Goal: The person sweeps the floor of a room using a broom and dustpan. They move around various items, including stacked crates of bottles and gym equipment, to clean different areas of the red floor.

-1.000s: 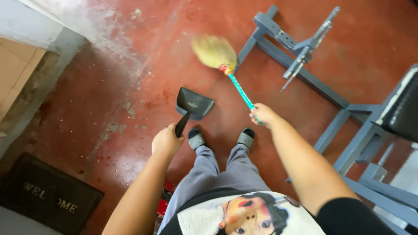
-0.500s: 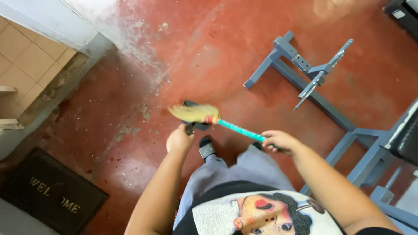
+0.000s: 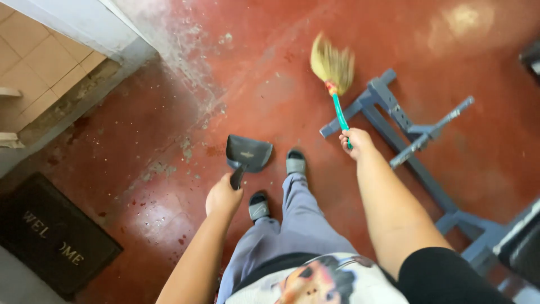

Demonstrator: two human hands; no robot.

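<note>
My left hand [image 3: 223,197] grips the handle of a dark grey dustpan [image 3: 248,153], which rests low over the red floor just ahead of my feet. A short broom [image 3: 334,76] with straw bristles and a teal handle is held in my right hand [image 3: 356,141]. Its bristles point away from me, out past the dustpan to the right. My sandalled feet [image 3: 295,162] stand between the two hands.
A blue-grey metal frame [image 3: 405,132] lies on the floor right of the broom and runs toward the lower right. A dark doormat [image 3: 50,236] sits at the lower left. A white wall edge [image 3: 95,28] and tiled floor are at the upper left.
The broom has swung from over the dustpan out and up to the right. The dustpan has come back into full view in front of my left hand.
</note>
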